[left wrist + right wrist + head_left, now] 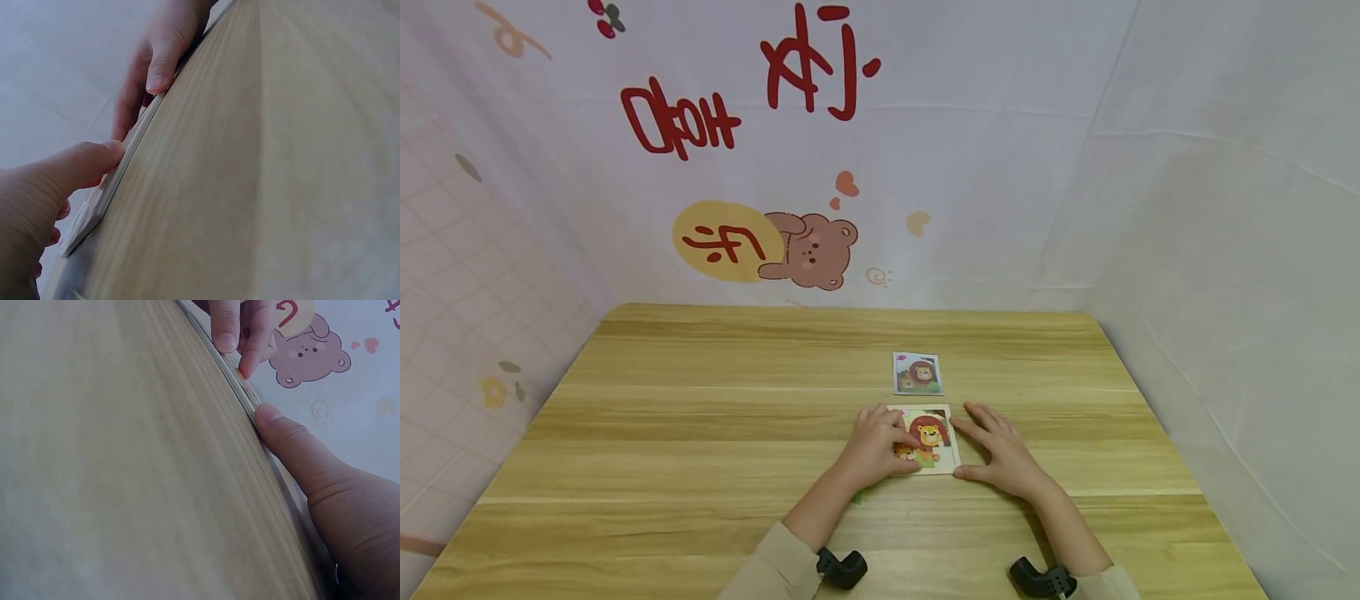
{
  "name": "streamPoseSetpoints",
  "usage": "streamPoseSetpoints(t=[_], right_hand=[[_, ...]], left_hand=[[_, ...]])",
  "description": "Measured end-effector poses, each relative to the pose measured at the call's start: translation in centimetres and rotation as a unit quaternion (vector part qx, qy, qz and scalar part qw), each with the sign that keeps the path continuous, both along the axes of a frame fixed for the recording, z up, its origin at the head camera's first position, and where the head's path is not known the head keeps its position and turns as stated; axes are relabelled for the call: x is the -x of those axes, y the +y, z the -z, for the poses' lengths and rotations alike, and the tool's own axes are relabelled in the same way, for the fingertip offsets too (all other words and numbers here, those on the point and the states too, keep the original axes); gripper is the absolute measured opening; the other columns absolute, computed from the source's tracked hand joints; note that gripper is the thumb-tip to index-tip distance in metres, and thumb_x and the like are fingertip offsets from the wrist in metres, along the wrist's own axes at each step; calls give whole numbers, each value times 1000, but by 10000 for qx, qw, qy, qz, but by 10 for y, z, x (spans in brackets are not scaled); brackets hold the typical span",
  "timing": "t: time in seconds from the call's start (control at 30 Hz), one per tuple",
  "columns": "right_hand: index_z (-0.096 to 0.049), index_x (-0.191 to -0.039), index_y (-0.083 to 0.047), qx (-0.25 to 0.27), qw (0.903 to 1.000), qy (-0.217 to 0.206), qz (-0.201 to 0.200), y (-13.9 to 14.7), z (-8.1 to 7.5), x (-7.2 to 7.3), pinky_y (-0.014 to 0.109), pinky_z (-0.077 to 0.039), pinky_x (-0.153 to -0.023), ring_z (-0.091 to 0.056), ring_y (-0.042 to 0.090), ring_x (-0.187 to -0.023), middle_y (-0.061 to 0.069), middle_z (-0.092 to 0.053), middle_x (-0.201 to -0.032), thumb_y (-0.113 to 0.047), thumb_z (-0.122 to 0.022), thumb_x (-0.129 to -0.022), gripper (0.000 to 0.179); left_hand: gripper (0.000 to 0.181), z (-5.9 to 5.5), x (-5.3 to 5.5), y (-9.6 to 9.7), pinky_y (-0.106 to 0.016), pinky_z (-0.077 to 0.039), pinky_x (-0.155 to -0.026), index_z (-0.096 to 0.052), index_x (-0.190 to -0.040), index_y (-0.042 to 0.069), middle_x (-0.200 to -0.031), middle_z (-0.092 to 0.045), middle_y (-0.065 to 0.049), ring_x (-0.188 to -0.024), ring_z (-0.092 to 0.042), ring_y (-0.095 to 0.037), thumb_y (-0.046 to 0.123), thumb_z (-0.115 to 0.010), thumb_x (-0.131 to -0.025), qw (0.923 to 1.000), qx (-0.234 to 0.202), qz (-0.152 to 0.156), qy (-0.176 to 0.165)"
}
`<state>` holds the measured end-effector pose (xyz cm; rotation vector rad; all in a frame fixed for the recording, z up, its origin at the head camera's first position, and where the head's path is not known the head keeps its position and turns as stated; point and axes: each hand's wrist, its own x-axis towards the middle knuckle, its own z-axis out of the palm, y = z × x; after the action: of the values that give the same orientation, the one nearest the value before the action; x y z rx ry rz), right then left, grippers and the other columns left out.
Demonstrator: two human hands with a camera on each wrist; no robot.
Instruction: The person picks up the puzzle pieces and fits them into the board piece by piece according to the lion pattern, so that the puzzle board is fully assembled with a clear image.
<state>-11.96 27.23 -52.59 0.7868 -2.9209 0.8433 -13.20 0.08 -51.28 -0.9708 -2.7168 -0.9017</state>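
Observation:
A small square lion puzzle (931,433) in a pale wooden frame lies on the table in the head view. Across its left part reaches my left hand (872,446), hiding that side; its index fingertip touches the pieces and its thumb lies along the near edge. In the right wrist view the left hand (253,334) has a fingertip on the board's surface. My right hand (1003,454) rests against the frame's right side, thumb at the near right corner, fingers spread toward the far corner. The left wrist view shows the board (119,178) edge-on between both hands.
Behind the puzzle lies a picture card (917,374) with the same lion. A small green piece (859,497) shows beside the left forearm. The wooden table (700,417) backs onto a white printed cloth (985,167), with cloth walls left and right.

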Motion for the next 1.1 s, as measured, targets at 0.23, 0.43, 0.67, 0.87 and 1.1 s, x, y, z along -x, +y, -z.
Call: streamPoseSetpoints(t=[0.23,0.43,0.67,0.87,1.1], right_hand=[[-49,-142,-21,-4,10000,-35,14,-1,-1,-1,63,-13,-103,-19,35,-139,12,-29,-153,-60,-70,-76,80],[-49,-143,-21,-11,10000,-37,5,-2,-1,-1,62,-13,-104,-19,35,-139,12,-29,-153,-60,-69,-77,80],[-48,-143,-21,-17,10000,-34,10,-1,-1,0,62,-13,-104,-19,35,-140,11,-28,-153,-59,-70,-76,80],[-49,-142,-19,101,9999,71,-31,-1,-2,-1,64,-13,-102,-20,38,-138,14,-30,-152,-55,-73,-75,80],[-50,-142,-19,82,9998,177,-33,-1,2,0,65,-14,-100,-21,39,-137,15,-31,-151,-55,-74,-76,79]], left_hand=[[31,1,0,0,-31,-25,-74,-79,-92,26,-83,-51,13,-82,-38,-7,47,-83,-70,9997,81,-45,-247],[31,3,0,-1,-31,-25,-74,-78,-93,27,-83,-51,14,-83,-38,-7,48,-82,-70,9995,20,-25,-310],[25,4,0,0,-31,-24,-73,-79,-89,27,-82,-51,14,-81,-38,-7,45,-82,-71,9997,-59,-13,-230],[23,3,0,1,-31,-24,-73,-79,-88,27,-81,-51,14,-80,-37,-7,42,-83,-72,9998,-21,-33,-193],[21,1,-4,0,-32,-26,-74,-79,-91,28,-80,-49,15,-79,-37,-8,41,-81,-74,9993,17,-41,-375]])
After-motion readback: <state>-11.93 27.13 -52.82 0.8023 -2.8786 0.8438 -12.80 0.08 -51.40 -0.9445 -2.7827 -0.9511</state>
